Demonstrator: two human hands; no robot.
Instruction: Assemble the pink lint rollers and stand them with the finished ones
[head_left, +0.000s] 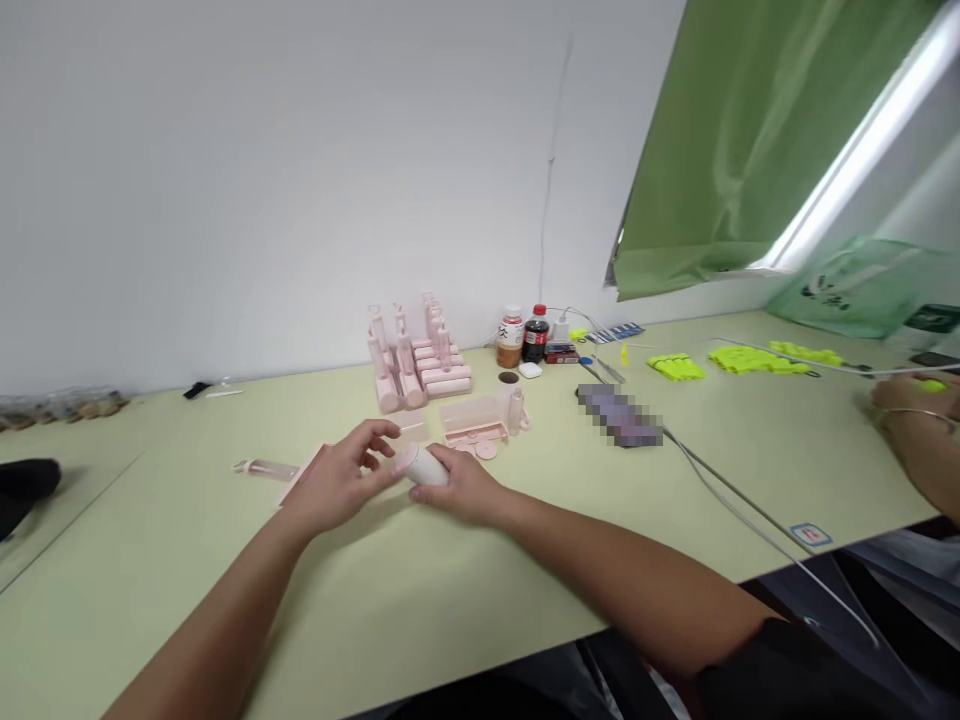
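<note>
My right hand (pixel 466 490) is wrapped around a pale cylinder (pixel 427 467), its end pointing toward my left hand (pixel 337 478), whose fingers curve loosely apart; whether they touch it I can't tell. Just beyond my fingers lies an open pink case (pixel 476 436); farther off, pink cylinders (pixel 446 380) are stacked. A clear pink tube (pixel 268 469) lies left of my left fingers.

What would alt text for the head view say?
The right hand grips a pale cylinder; the left hand, fingers loosely curled, is at its end, above a pale green table. Beyond are pink cylinders and two bottles.
</note>
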